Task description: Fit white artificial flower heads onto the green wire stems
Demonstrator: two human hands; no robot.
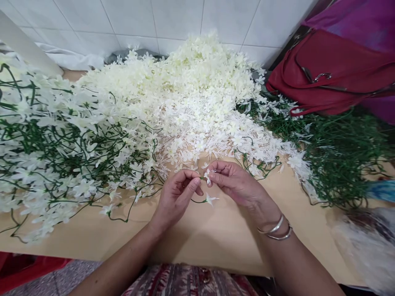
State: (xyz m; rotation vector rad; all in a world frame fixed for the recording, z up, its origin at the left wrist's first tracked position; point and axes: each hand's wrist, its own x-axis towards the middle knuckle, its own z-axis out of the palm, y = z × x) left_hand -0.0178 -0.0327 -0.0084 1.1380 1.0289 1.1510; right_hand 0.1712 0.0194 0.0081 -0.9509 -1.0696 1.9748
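Obscured and cropped items

Red bag (333, 74) cut by right edge; blurred pale bundle (367, 242) at lower right unidentifiable; worktop (216, 234) largely buried under blossoms; small flower (207, 176) partly hidden between fingertips (197, 183).

no text, label, brand, number or sign could be read anywhere, not on the red bag (333, 70), the wall tiles (138, 20) or the tabletop (216, 234).

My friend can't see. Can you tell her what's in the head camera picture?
A person's left hand and right hand pinch a small white fabric flower on a thin green wire stem above a tan table. Behind lies a heap of loose white flowers and a dark red bag.
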